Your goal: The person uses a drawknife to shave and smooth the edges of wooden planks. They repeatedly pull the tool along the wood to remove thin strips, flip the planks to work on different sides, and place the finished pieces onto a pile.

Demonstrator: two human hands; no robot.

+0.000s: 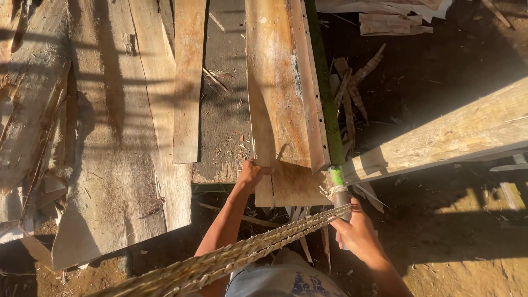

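Left hand (251, 174) gripping near edge of cracked wooden plank (281, 110); right hand (356, 234) closed around green-handled tool (329, 118) beside plank; braided rope (242, 256) crossing below.

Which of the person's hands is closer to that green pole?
The right. The right hand sits just below the green pole, apparently gripping its grey lower end by the rope. The left hand rests on the cracked board, off to the pole's left.

Low, warm sunlight raked across the planks (121, 137), casting long striped shadows; the ground at upper right lay dark, focus stayed sharp.
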